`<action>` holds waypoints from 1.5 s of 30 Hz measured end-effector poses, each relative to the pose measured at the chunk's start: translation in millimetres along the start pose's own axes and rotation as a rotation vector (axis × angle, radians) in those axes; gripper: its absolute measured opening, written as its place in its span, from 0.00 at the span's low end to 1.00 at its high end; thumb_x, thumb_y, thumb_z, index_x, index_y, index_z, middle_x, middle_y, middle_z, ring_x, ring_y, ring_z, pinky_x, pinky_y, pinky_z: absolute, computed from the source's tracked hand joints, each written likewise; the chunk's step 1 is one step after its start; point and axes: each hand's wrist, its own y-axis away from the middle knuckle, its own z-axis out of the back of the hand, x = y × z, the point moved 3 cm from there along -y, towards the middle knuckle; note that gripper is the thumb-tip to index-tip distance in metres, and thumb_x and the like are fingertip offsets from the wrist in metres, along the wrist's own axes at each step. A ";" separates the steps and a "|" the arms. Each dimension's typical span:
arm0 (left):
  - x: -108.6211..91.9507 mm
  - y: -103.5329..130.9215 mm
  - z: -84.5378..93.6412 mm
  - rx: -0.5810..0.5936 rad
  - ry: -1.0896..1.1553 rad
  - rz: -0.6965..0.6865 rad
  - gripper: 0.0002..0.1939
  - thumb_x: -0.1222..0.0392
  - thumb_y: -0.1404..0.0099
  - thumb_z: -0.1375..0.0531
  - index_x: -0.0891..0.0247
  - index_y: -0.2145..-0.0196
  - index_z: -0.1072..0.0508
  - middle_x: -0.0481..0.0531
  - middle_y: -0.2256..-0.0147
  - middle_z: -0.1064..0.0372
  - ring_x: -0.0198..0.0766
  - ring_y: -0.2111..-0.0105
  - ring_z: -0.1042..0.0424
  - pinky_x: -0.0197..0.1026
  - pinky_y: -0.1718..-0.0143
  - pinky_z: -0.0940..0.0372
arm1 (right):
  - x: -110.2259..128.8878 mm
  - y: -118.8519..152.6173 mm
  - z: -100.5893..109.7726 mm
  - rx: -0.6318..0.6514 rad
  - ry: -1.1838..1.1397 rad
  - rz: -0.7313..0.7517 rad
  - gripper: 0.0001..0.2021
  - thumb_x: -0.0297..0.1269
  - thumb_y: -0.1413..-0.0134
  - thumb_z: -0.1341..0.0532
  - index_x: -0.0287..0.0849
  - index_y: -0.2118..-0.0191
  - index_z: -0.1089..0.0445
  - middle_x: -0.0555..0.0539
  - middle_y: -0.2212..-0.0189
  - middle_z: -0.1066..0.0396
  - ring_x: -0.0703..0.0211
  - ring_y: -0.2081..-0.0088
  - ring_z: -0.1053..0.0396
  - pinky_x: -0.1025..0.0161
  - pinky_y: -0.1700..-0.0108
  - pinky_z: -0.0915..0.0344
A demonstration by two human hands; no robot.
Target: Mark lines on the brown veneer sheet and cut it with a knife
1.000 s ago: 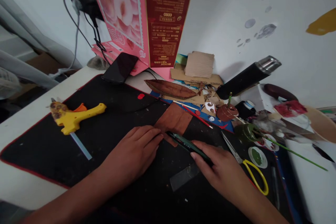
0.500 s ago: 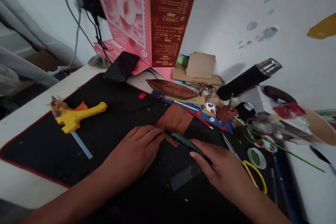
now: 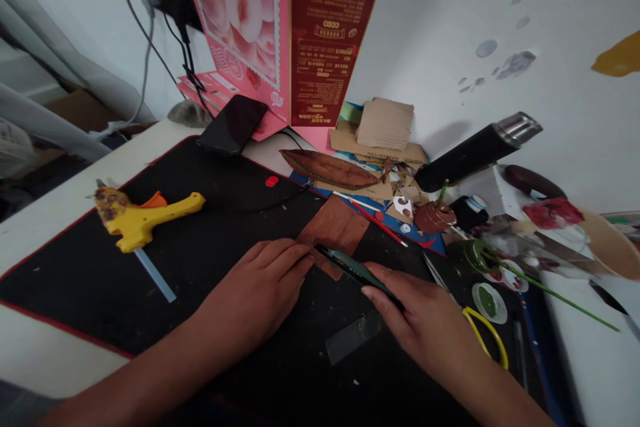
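A flat brown sheet (image 3: 345,223), possibly painted cardboard, lies on the black mat (image 3: 225,200) with creases across it. My left hand (image 3: 260,290) is closed at its lower left corner, fingertips pressed together on the edge. Gripped in my right hand (image 3: 420,313) is a dark green utility knife (image 3: 353,268), its tip pointing left at the sheet's lower edge beside my left fingertips. A narrow brown flap or strip (image 3: 327,268) shows just under the tip. Whether the blade cuts into the sheet cannot be made out. A clear ruler-like strip (image 3: 353,340) lies below the knife.
A yellow glue gun (image 3: 145,217) rests at left. Behind the sheet is a brown boat-shaped piece (image 3: 330,170). Yellow-handled scissors (image 3: 487,333), paint jars (image 3: 435,215) and a black flask (image 3: 465,157) crowd the right. A phone (image 3: 234,123) lies before a tall pink box (image 3: 240,20).
The brown strip at the sheet's lower edge has swung closer to the sheet, narrowing the dark gap. Both hands and the knife are nearly still; the view has shifted slightly.
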 end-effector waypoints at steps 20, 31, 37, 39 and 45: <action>-0.7 0.0 -0.2 -0.015 -0.021 -0.010 0.18 0.64 0.22 0.46 0.65 0.41 0.22 0.60 0.43 0.22 0.52 0.43 0.26 0.54 0.43 0.30 | 0.2 -0.4 -3.1 0.007 0.094 0.028 0.17 0.39 0.23 0.43 0.43 0.41 0.20 0.40 0.52 0.13 0.45 0.58 0.12 0.54 0.59 0.15; -1.7 -1.9 1.0 0.009 -0.061 -0.028 0.18 0.65 0.21 0.48 0.66 0.41 0.23 0.60 0.43 0.22 0.52 0.44 0.25 0.53 0.45 0.30 | 1.8 -2.3 -0.1 0.084 0.148 0.016 0.17 0.40 0.24 0.42 0.44 0.39 0.21 0.40 0.56 0.13 0.46 0.63 0.13 0.54 0.61 0.17; -0.7 -0.8 -0.2 0.007 -0.024 -0.010 0.19 0.64 0.21 0.48 0.65 0.40 0.23 0.60 0.42 0.23 0.52 0.43 0.26 0.53 0.44 0.30 | 4.8 -5.9 5.6 0.110 0.200 0.018 0.18 0.41 0.25 0.42 0.46 0.39 0.21 0.41 0.61 0.14 0.46 0.65 0.14 0.56 0.64 0.19; -0.6 -1.2 0.2 0.014 -0.013 -0.009 0.18 0.64 0.21 0.47 0.65 0.40 0.23 0.60 0.42 0.23 0.51 0.43 0.26 0.53 0.44 0.30 | 6.7 -7.6 7.7 0.121 0.222 0.023 0.18 0.42 0.24 0.42 0.46 0.39 0.21 0.42 0.62 0.14 0.48 0.66 0.15 0.58 0.66 0.21; -2.1 -2.7 1.3 0.023 -0.041 0.004 0.18 0.66 0.21 0.47 0.66 0.41 0.23 0.60 0.43 0.22 0.51 0.44 0.26 0.52 0.44 0.31 | 12.8 -13.1 11.8 0.194 0.355 0.060 0.19 0.41 0.22 0.45 0.42 0.38 0.23 0.41 0.62 0.14 0.50 0.69 0.17 0.59 0.68 0.23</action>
